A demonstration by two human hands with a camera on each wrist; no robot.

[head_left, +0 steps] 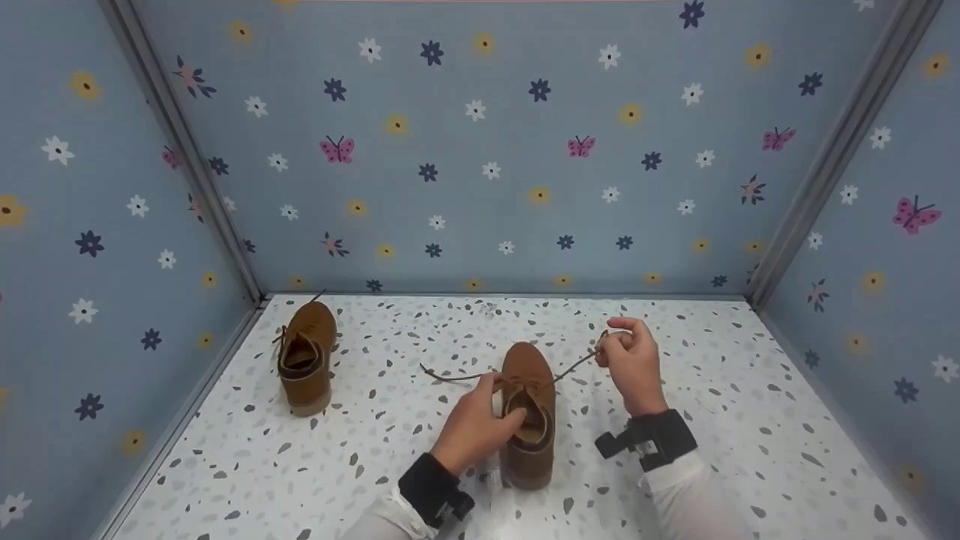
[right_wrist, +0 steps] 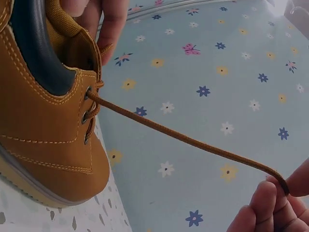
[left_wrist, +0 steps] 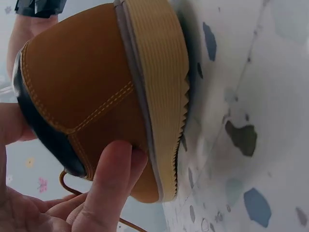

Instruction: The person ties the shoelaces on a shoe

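A tan-brown lace-up shoe [head_left: 528, 466] stands upright on the floor, its toe pointing away. My left hand [head_left: 474, 424] grips its left side near the opening, thumb over the collar. Fingers [left_wrist: 111, 179] press against the outer side in the left wrist view. Off to the right, my right hand [head_left: 636, 371] pinches the end of a brown shoelace [right_wrist: 193, 141]. That lace runs taut from the top eyelet, as the right wrist view shows. The other lace end [head_left: 450, 379] trails out to the left, past my left fingertips.
A matching brown shoe [head_left: 311, 386] stands at the back left, its laces loose. The speckled white floor [head_left: 720, 420] is bounded by a flower-patterned back panel [head_left: 517, 225] and side panels [head_left: 112, 285] with grey metal corner strips.
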